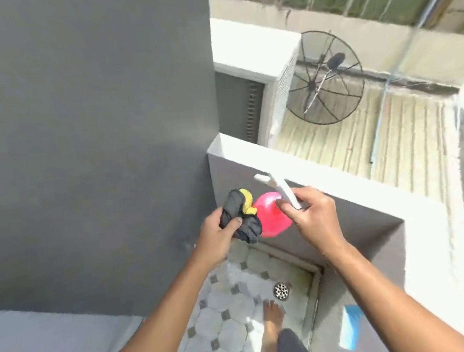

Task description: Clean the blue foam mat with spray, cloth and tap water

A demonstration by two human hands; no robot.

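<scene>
My left hand [217, 233] is shut on a bunched dark grey cloth [244, 224] with a yellow patch, held in front of the low wall. My right hand [308, 210] pinches the white tap handle [280, 187] that sticks out from the low wall's inner face. Between the two hands, just behind them, sits a round pink plastic object [269, 212]; what it is stays unclear. A blue foam mat [351, 326] shows as a blurred strip leaning at the foot of the low wall, lower right. No spray bottle is in view.
A tall grey wall [88, 135] fills the left. The white-topped low wall [372, 187] encloses a tiled wash corner with a round floor drain [281, 291]. My bare foot [273, 331] stands on the tiles. A satellite dish [324, 76] sits beyond over a neighbouring roof.
</scene>
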